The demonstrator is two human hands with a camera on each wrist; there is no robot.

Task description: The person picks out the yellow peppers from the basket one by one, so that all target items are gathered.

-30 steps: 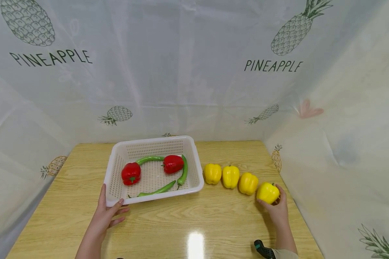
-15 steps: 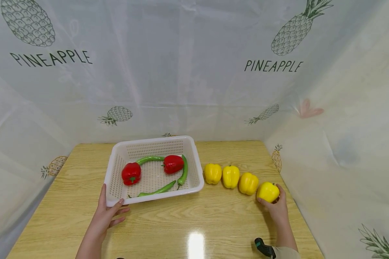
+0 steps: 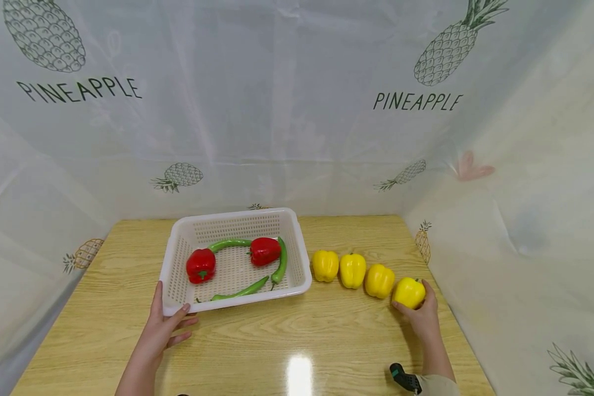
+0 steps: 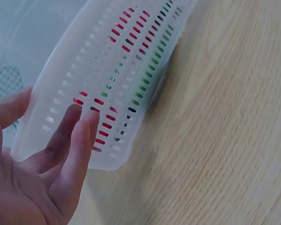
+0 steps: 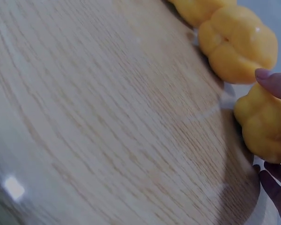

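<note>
My left hand (image 3: pixel 160 327) holds the near-left corner of a white plastic basket (image 3: pixel 303 278), with a digit on each side of the corner. Other fingers spread below the rim, and in the left wrist view they lie against the slotted wall (image 4: pixel 51 108). Inside the basket are two red bell peppers (image 3: pixel 200 266) and several long green chili peppers (image 3: pixel 240 289). My right hand (image 3: pixel 425 316) grips a yellow bell pepper (image 3: pixel 408 293) at the right end of a row. In the right wrist view, thumb and fingers sit on opposite sides of that yellow pepper (image 5: pixel 267 124).
Three more yellow bell peppers (image 3: pixel 352 270) stand in a line between the basket and my right hand. The wooden table (image 3: pixel 257 346) reaches back to a pineapple-print curtain (image 3: pixel 277 137), which also hangs along both sides. A black strap piece (image 3: pixel 405 379) shows by my right sleeve.
The yellow bell pepper in my right hand has turned slightly, its stem now pointing more away from me. My left hand and the basket stay in place.
</note>
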